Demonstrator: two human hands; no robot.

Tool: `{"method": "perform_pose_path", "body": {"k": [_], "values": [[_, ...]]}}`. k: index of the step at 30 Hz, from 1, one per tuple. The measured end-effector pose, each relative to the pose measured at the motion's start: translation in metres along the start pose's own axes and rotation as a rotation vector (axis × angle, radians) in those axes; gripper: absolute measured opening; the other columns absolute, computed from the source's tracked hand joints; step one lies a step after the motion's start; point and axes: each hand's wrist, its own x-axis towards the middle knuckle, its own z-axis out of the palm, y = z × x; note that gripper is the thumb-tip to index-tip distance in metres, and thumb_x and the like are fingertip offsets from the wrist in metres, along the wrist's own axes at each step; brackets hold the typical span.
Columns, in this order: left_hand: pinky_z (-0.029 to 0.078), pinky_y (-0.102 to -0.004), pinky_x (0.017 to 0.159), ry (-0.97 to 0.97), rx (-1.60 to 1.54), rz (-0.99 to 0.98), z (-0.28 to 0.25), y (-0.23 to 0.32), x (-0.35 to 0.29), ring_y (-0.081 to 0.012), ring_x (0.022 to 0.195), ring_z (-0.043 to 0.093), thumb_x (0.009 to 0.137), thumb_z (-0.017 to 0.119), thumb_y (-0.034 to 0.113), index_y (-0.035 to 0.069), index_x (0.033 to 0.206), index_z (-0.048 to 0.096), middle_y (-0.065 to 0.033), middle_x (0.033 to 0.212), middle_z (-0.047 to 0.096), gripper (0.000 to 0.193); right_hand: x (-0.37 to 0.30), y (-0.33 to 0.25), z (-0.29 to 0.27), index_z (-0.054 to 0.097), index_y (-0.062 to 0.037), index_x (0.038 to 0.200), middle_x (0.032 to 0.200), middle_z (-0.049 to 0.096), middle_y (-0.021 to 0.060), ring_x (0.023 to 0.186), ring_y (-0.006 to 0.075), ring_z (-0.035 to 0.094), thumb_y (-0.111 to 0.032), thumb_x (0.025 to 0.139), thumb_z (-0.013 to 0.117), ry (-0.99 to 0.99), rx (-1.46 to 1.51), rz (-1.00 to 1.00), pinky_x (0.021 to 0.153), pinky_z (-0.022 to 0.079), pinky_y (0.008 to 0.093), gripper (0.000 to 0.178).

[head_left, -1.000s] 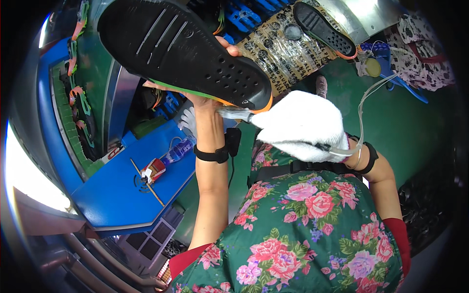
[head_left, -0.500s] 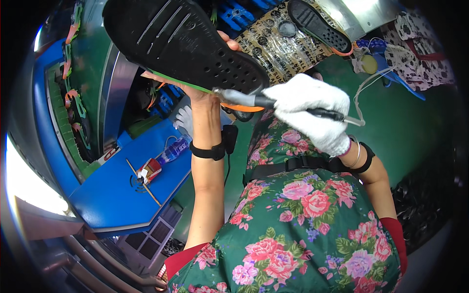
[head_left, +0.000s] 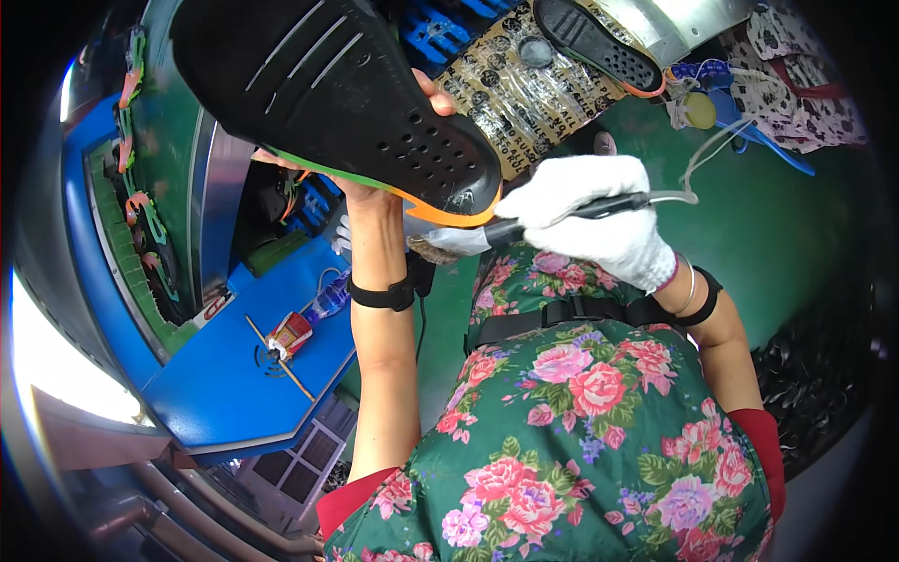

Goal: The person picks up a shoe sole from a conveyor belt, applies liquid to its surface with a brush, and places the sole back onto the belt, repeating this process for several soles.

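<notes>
Held up at the upper left is a black shoe sole (head_left: 346, 103) with a green and orange rim, slotted at one end and dotted with small holes at the other. My bare left hand (head_left: 370, 187) grips it from beneath, its fingertips curling over the far edge. A white knit glove covers my right hand (head_left: 595, 211), which is closed round a dark-handled brush (head_left: 464, 242) with a thin pale tube or cord at its back end. The brush's brownish tip lies just below the orange rim, close to my left wrist. Whether it touches the sole cannot be told.
A second black sole (head_left: 599, 45) lies on a taped, patterned board (head_left: 524, 98) ahead. Left stands a blue table (head_left: 220, 389) with a red packet (head_left: 288, 332) and a bottle (head_left: 330, 295). Colourful sole parts (head_left: 140, 206) line the green machine's edge. Spotted cloth (head_left: 796, 84) hangs far right.
The sole has shifted slightly left and tilted, showing more of its orange rim. My right hand and the brush have moved down, away from the sole's edge.
</notes>
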Motion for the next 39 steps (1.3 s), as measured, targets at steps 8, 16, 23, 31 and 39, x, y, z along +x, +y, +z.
{"method": "perform_pose_path", "body": {"k": [8, 16, 23, 31, 39], "values": [[0.056, -0.0471, 0.086, 0.054, 0.021, -0.101, -0.005, 0.010, 0.001, -0.0326, 0.096, 0.062, 0.064, 0.051, 0.102, -0.004, 0.130, 0.055, -0.0206, 0.113, 0.062, 0.125, 0.008, 0.007, 0.000, 0.080, -0.0089, 0.099, 0.101, 0.078, 0.0089, 0.084, 0.0262, 0.072, -0.007, 0.082, 0.080, -0.175, -0.587, -0.492, 0.074, 0.057, 0.0352, 0.017], [0.062, -0.0525, 0.087, 0.130, -0.047, -0.273, -0.008, 0.007, 0.012, -0.0387, 0.111, 0.068, 0.071, 0.027, 0.101, 0.005, 0.153, 0.041, -0.0244, 0.133, 0.060, 0.127, 0.014, 0.014, -0.005, 0.078, -0.0112, 0.111, 0.105, 0.077, 0.0078, 0.082, 0.0243, 0.071, -0.009, 0.081, 0.080, -0.205, -0.694, -0.637, 0.068, 0.057, 0.0361, 0.030], [0.061, -0.0540, 0.093, 0.393, -0.056, -0.406, -0.014, 0.013, -0.007, -0.0382, 0.126, 0.062, 0.081, 0.022, 0.095, 0.010, 0.160, 0.036, -0.0224, 0.151, 0.051, 0.117, 0.020, 0.012, -0.002, 0.081, -0.0119, 0.105, 0.107, 0.078, 0.0087, 0.085, 0.0256, 0.072, -0.009, 0.084, 0.079, -0.454, -0.275, -0.443, 0.073, 0.057, 0.0363, 0.022], [0.066, -0.0457, 0.079, 0.330, 0.550, -0.556, -0.012, 0.004, -0.004, -0.0291, 0.096, 0.076, 0.094, 0.036, 0.080, 0.004, 0.145, 0.054, -0.0183, 0.128, 0.069, 0.094, 0.031, 0.012, -0.004, 0.075, -0.0167, 0.110, 0.113, 0.076, 0.0032, 0.088, 0.0257, 0.070, -0.013, 0.082, 0.079, -0.584, -0.476, -0.535, 0.076, 0.057, 0.0380, 0.029], [0.062, -0.0551, 0.088, 0.124, -0.215, -0.538, -0.029, 0.012, -0.027, -0.0389, 0.104, 0.073, 0.097, 0.027, 0.081, 0.003, 0.149, 0.048, -0.0226, 0.127, 0.068, 0.096, 0.039, 0.000, -0.008, 0.080, -0.0007, 0.091, 0.099, 0.078, 0.0143, 0.095, 0.0253, 0.076, 0.001, 0.080, 0.081, -0.389, -0.114, -0.102, 0.088, 0.059, 0.0368, 0.011]]}}
